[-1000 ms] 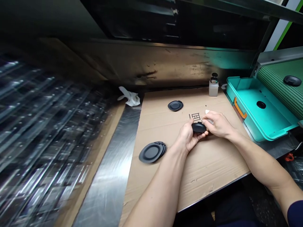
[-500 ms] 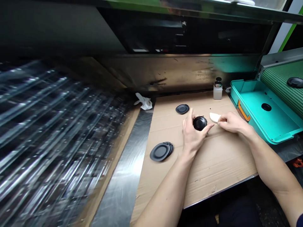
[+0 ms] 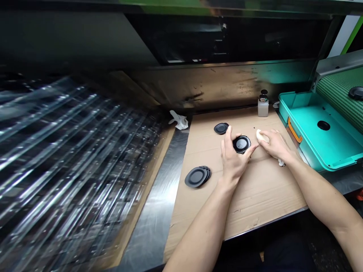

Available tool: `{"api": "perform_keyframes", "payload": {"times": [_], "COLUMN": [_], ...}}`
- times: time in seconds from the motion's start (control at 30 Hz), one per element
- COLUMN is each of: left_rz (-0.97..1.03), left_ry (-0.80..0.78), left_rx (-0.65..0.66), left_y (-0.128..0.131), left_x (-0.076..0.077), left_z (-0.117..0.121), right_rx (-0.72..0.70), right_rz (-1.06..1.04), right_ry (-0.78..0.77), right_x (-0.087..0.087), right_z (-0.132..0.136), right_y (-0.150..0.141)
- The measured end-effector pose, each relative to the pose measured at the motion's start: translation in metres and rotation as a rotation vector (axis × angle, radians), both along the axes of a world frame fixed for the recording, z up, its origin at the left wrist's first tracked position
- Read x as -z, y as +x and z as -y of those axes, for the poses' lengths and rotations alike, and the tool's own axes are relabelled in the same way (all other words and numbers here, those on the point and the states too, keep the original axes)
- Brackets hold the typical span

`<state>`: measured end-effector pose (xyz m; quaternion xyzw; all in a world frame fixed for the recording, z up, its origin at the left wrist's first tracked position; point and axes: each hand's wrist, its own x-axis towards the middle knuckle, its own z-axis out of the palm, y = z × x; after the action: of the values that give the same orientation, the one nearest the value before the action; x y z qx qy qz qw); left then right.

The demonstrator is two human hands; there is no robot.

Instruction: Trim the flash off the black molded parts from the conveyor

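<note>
My left hand [image 3: 234, 161] is closed round the edge of a round black plastic cover [image 3: 242, 144], its thumb and fingers on opposite sides. The cover's inner face catches the light and shows a pale grey sheen. A small white pad [image 3: 259, 135] is pinched between the thumb and fingers of my right hand [image 3: 275, 145], just to the right of the cover and apart from it. Partly tucked beneath that hand is a small white scrap [image 3: 281, 162]. Several flat black discs [image 3: 196, 177] lie overlapping left of my left wrist. Behind my left fingertips rests another black piece [image 3: 221, 128].
Cardboard [image 3: 266, 196] covers the work surface. A pump bottle [image 3: 263, 108] stands at its back edge. On the right, a teal tray [image 3: 307, 154] holds a black piece, beside a green conveyor belt [image 3: 340, 85]. Clear plastic trays [image 3: 70, 158] fill the left; a crumpled white glove [image 3: 180, 121] lies near them.
The cover in my left hand has tilted, so its inside looks lighter. My right hand has turned and gripped the pad more fully. The view has shifted slightly.
</note>
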<state>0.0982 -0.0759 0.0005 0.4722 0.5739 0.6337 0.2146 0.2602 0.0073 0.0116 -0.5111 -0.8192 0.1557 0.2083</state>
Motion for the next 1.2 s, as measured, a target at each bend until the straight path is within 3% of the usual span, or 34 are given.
{"api": "perform_keyframes", "payload": {"times": [0.1, 0.2, 0.27, 0.37, 0.53, 0.63, 0.73, 0.87, 1.03, 1.13, 1.2], "left_rz": [0.409, 0.877, 1.02, 1.014, 0.712, 0.359, -0.004, -0.361, -0.803, -0.897, -0.943], "left_ry": [-0.073, -0.209, -0.25, -0.212, -0.156, -0.197, -0.425, -0.71, -0.886, -0.945, -0.9], "left_rx": [0.047, 0.238, 0.354, 0.359, 0.176, 0.098, -0.067, -0.136, -0.17, -0.122, -0.091], "left_y": [0.002, -0.001, -0.003, -0.002, -0.016, -0.055, -0.103, -0.139, -0.142, -0.15, -0.163], "left_x": [0.001, 0.002, 0.003, 0.004, -0.016, -0.039, -0.05, -0.036, -0.012, -0.004, 0.001], "left_z": [-0.008, -0.013, -0.014, -0.017, -0.006, 0.031, 0.076, 0.1, 0.078, 0.067, 0.061], "right_rx": [-0.034, -0.218, -0.302, -0.219, -0.119, 0.01, 0.079, 0.111, 0.145, 0.134, 0.131], "right_rz": [-0.273, -0.32, -0.231, -0.034, 0.007, 0.054, 0.137, 0.161, 0.138, 0.133, 0.117], "right_ry": [-0.022, 0.031, 0.099, 0.153, 0.193, 0.163, 0.055, 0.02, 0.017, -0.003, -0.015], "right_x": [0.001, 0.006, 0.009, 0.01, 0.004, 0.003, 0.008, 0.016, 0.018, 0.018, 0.019], "right_z": [0.015, 0.038, 0.048, 0.047, 0.024, 0.005, -0.009, -0.015, -0.008, -0.005, -0.006], "right_y": [-0.016, -0.036, -0.043, -0.039, -0.017, -0.002, 0.01, 0.013, 0.009, 0.007, 0.006]}}
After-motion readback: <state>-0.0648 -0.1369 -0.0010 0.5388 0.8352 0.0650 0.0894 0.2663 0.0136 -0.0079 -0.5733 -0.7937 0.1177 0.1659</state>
